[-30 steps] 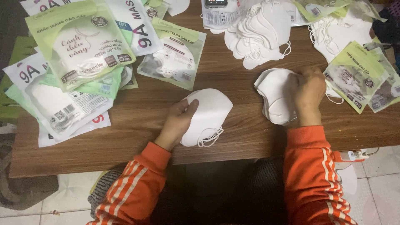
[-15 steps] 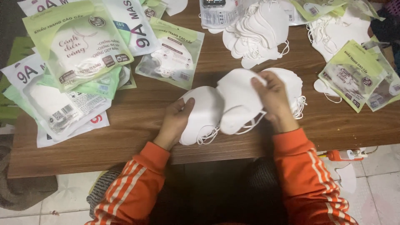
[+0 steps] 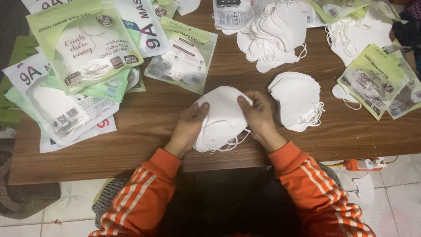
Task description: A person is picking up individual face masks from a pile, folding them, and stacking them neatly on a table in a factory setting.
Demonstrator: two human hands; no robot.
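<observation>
A small stack of white face masks (image 3: 222, 117) lies on the brown wooden table (image 3: 144, 127) near its front edge. My left hand (image 3: 189, 125) grips the stack's left side and my right hand (image 3: 258, 115) grips its right side, thumbs on top. Elastic ear loops hang from the stack's lower edge. Just right of my right hand sits a second pile of white masks (image 3: 297, 100), untouched. Both my sleeves are orange with white stripes.
Sealed green-and-white mask packets (image 3: 85, 48) cover the table's left side, and more packets (image 3: 372, 79) lie at the right. A fanned heap of loose white masks (image 3: 272, 37) sits at the back. An orange tool (image 3: 362, 164) lies on the tiled floor at right.
My right hand carried a mask from the right pile leftward and set it on the stack under my left hand. Both hands now hold that stack together.
</observation>
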